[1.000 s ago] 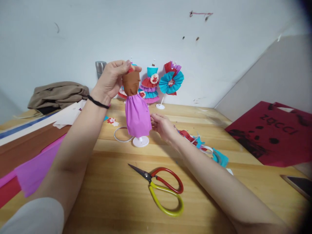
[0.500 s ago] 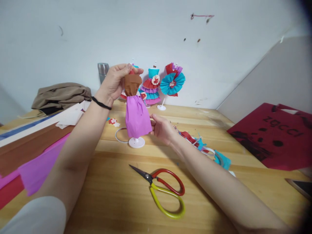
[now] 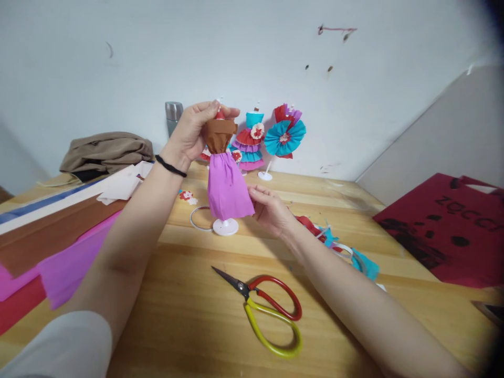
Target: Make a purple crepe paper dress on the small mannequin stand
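A small dress form point(image 3: 226, 227) stands on its white round base, dressed in a brown paper bodice point(image 3: 219, 135) and a purple paper skirt point(image 3: 229, 186). At its neck, my left hand point(image 3: 197, 126) is closed on the top of the form. My right hand point(image 3: 271, 210) pinches the skirt's lower right edge, which spreads out to that side. In front lie scissors point(image 3: 252, 299) with one red and one yellow handle, blades pointing left. A thin ring point(image 3: 191, 218) lies just left of the base, and small paper flowers point(image 3: 188, 196) are behind it.
Dressed forms point(image 3: 252, 137) and a blue paper rosette on a stand point(image 3: 284, 137) line the wall. Left are coloured paper sheets point(image 3: 51, 236), a folded brown cloth point(image 3: 108, 152) and a flask point(image 3: 173, 113). Right are paper scraps and tape point(image 3: 342, 247) and a red bag point(image 3: 441, 231).
The skirt's right edge is drawn further out to the right and slightly up by my right hand. My left hand keeps its hold at the neck. The whole view has shifted a little.
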Demonstrator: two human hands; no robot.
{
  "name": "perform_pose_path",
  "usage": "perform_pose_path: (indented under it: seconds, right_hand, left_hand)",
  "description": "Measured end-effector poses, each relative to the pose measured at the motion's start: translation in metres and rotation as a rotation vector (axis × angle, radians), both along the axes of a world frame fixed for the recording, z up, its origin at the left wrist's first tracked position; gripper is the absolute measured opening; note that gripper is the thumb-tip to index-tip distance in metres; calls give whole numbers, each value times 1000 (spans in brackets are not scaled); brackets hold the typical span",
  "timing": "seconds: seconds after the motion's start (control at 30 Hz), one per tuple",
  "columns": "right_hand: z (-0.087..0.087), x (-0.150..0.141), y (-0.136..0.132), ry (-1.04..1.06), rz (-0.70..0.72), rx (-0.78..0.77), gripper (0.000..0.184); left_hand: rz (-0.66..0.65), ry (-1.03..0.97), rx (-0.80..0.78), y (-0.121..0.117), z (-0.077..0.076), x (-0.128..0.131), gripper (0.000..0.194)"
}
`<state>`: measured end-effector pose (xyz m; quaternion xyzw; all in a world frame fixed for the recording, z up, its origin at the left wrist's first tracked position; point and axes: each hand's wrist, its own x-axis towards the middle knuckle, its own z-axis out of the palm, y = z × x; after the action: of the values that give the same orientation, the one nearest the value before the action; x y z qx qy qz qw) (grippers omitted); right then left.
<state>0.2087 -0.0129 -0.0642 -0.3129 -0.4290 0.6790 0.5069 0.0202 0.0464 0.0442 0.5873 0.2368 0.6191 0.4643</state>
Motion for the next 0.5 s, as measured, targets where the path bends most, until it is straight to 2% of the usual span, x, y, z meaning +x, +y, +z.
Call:
perform_pose_path:
  seconds: [0.13,0.27,0.4,0.5]
  right_hand:
    - [0,-1,-3,1,81,-46,24]
    - [-1,-1,-6,-62,155,43,31]
    - [1,-2,-9,-91,156,102,34]
    - [2,-2,-10,-110,112,134,32]
  left_hand:
    - [-77,-55,5,3,-1,0,37]
    - [-188,-96,37,4,-4,1,38]
    - [-214,-107,25,3,-5,4,39]
    - [-154,-108,-7,1,-5,6,35]
